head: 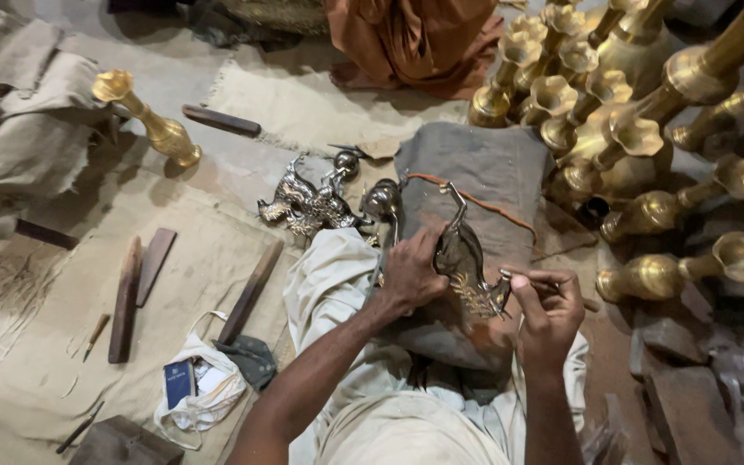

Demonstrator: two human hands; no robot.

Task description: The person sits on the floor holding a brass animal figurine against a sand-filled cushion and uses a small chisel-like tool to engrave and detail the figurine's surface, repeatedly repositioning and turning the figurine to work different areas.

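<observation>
A person sits on the floor, seen from above, with a grey-green padded cloth cushion point(484, 185) across the lap. It appears to serve as a soft bed so the workpiece does not slide. On it lies a dark, curved, bird-shaped metal ornament point(462, 258) with bright leaf-like lines cut into its lower part.

The left hand point(408, 274) lies over the ornament's left edge, fingers curled and pressed down on it, seemingly to keep it steady. The right hand point(548, 308) is nearly closed, thumb and fingertips pinching a thin metal engraving tool point(529, 276) whose tip meets the ornament near the bright lines.

Just beyond the cushion, on pale sacking, rest finished silver-coloured ornaments of similar shape point(307, 205). To the right, many tall brass trumpet-mouthed vases point(600, 120) stand and lean close together; one more brass vase point(150, 120) stands alone at the left. Dark wooden strips point(127, 297) lie on the sacking near a white cloth bag point(195, 392) holding a small blue booklet.
</observation>
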